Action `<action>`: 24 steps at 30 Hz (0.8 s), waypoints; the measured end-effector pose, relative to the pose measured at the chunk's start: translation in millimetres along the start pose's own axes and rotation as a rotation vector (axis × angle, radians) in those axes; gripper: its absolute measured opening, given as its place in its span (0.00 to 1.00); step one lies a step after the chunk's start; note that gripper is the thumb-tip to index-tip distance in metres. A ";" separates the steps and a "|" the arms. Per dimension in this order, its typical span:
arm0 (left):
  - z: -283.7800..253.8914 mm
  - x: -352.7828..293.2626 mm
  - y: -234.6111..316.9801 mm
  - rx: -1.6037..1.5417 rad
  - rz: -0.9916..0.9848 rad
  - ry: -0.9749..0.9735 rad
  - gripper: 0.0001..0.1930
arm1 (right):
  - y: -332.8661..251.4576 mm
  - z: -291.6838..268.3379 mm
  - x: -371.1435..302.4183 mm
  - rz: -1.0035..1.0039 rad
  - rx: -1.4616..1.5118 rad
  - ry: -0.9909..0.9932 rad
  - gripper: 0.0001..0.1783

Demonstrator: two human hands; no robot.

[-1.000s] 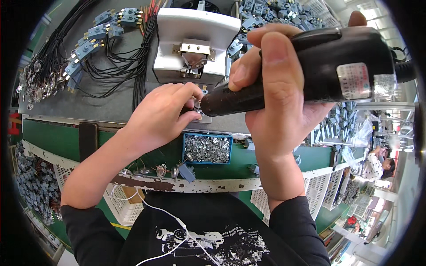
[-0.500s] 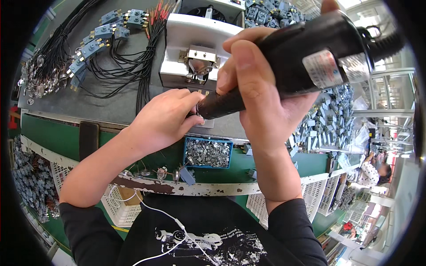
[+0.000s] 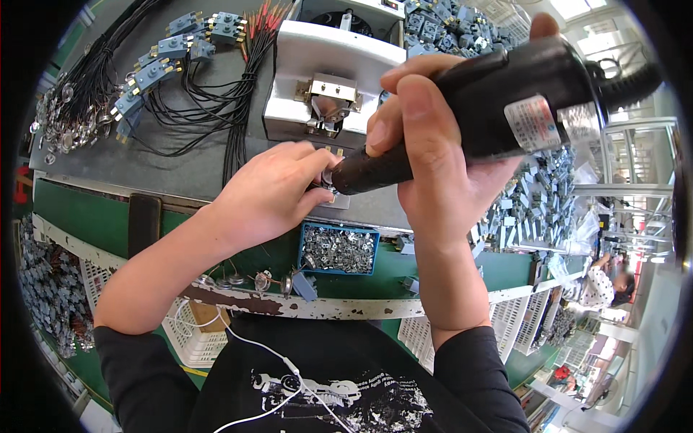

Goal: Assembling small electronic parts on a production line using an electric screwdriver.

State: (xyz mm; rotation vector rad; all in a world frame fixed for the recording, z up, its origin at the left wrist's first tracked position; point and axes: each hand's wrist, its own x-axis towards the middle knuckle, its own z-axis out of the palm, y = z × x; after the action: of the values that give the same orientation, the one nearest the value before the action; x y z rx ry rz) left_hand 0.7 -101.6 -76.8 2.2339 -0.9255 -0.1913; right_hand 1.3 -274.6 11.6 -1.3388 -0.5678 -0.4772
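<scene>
My right hand [image 3: 442, 162] is closed around a black electric screwdriver [image 3: 523, 76], which is tilted with its narrow nose pointing left. At that nose, the fingers of my left hand [image 3: 268, 186] pinch a small round metal part [image 3: 328, 177], mostly hidden behind my fingers. A small metal plate [image 3: 338, 203] shows under my fingertips at the bench edge. Just beyond stands a white machine [image 3: 317, 52] with a metal feeder fixture [image 3: 332, 97] on its front.
A blue tray [image 3: 339, 249] of small metal clips sits nearer me. Black wires [image 3: 216, 101] with grey-blue switches [image 3: 153, 73] lie at left. More switches [image 3: 530, 198] are heaped at right. Metal discs with wires [image 3: 263, 281] rest along the front ledge. A person [image 3: 603, 285] is far right.
The screwdriver and my right hand have shifted slightly right, baring more of the metal part at its nose. My left hand stays nearly in place, still pinching.
</scene>
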 end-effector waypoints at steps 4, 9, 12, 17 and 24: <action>6.2 -2.5 -2.1 0.055 0.070 0.131 0.19 | 1.9 4.1 0.2 0.014 0.055 -0.074 0.58; 10.4 -3.1 -3.0 0.026 0.047 0.108 0.19 | 1.3 4.3 -2.0 0.035 0.012 -0.103 0.43; 14.4 -4.3 -6.8 0.008 0.052 0.120 0.20 | 1.4 5.7 -3.8 0.046 -0.013 -0.122 0.35; 17.6 -1.2 -17.1 -0.049 0.092 0.107 0.21 | -0.2 6.8 -4.8 0.056 -0.064 -0.142 0.20; -0.6 9.5 -6.1 0.078 0.177 -0.028 0.22 | -19.1 -37.3 13.3 0.003 -0.128 -0.122 0.21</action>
State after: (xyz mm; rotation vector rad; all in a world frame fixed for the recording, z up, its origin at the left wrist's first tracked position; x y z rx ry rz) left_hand 11.3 -104.6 -79.3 2.2096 -1.1577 -0.1073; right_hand 3.8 -314.6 29.6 -1.4984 -0.6445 -0.4372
